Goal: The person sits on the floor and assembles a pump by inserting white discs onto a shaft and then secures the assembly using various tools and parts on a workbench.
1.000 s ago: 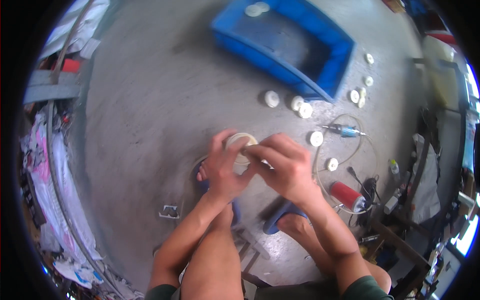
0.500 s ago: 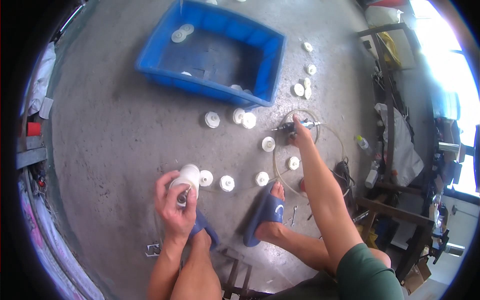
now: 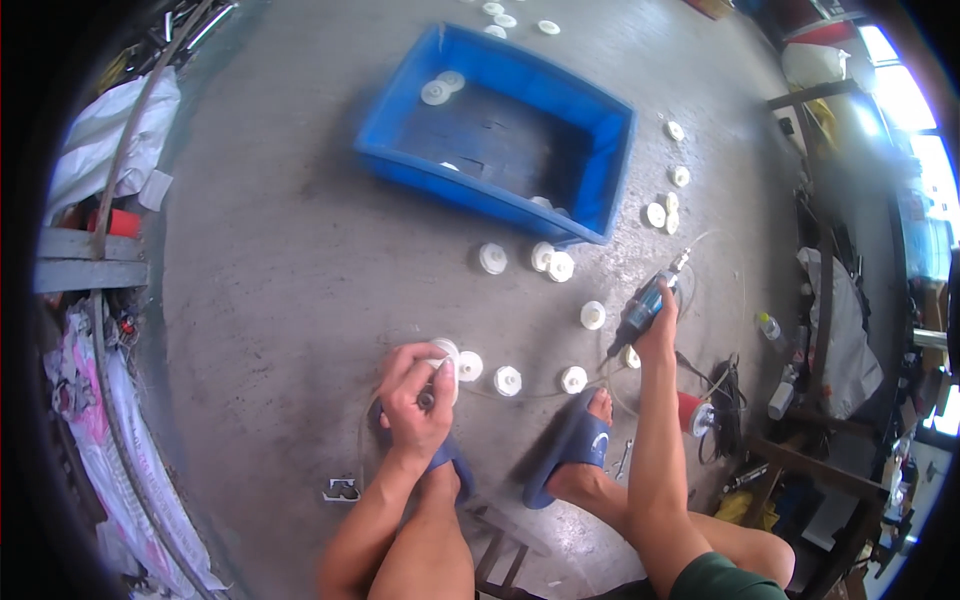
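Low in the frame, left of centre, the left hand (image 3: 415, 400) has its grip wrapped around a white plastic disc part (image 3: 446, 362), fingers curled over its rim and thumb across its face, holding it just above the concrete floor (image 3: 280, 270) near the toe of the left blue sandal (image 3: 445, 455). The part looks light, rigid and smooth, so it likely slips if held only by its flat faces; the rim, where the fingers already lie, seems the surest place to take it. Right of centre, the right hand (image 3: 655, 330) has its grip closed around the body of a slim handheld rotary tool (image 3: 648, 300), tip angled toward the upper right, a thin cord looping over the floor beneath it. The tool looks stiff and heavier than the disc, best held mid-body as it is now. The right forearm rises steeply from the lower edge, almost straight; the left forearm leans in from the bottom with the wrist bent inward. More white discs (image 3: 508, 380) lie scattered between the hands and around a blue plastic crate (image 3: 620, 150) in the upper middle.
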### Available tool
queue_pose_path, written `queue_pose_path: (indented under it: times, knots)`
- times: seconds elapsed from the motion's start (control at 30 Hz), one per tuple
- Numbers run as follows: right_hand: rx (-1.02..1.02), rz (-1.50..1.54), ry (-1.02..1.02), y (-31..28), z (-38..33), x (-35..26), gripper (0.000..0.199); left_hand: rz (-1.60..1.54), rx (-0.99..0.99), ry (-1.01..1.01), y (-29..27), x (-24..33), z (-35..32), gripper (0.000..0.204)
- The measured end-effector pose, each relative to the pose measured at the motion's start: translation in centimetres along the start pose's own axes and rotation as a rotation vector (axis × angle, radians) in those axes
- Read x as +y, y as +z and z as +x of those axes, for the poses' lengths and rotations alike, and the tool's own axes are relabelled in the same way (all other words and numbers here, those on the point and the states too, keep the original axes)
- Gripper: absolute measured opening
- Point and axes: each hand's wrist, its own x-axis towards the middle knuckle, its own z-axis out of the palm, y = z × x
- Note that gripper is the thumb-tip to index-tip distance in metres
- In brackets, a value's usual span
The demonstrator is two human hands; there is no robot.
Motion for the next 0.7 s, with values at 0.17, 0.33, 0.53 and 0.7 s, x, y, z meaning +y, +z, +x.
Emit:
queue_pose_path:
  times: [0.17,0.33,0.53,0.7]
  knots:
    - [0.039,-0.016,-0.193,2.0,-2.0,4.8,0.054,0.023,0.011,0.040,0.5,-0.4,-0.2,0.017]
    - [0.009,0.260,0.018,1.7,-1.0,8.5,0.061,0.023,0.016,0.044,-0.2,-0.5,0.0,0.017]
    - [-0.134,0.822,0.419,-1.4,1.1,9.4,0.060,-0.021,0.014,-0.012,0.3,-0.4,-0.3,0.016]
    - [-0.196,0.911,0.572,0.7,-0.4,8.6,0.060,0.026,0.019,0.034,0.8,-0.1,-0.5,0.017]
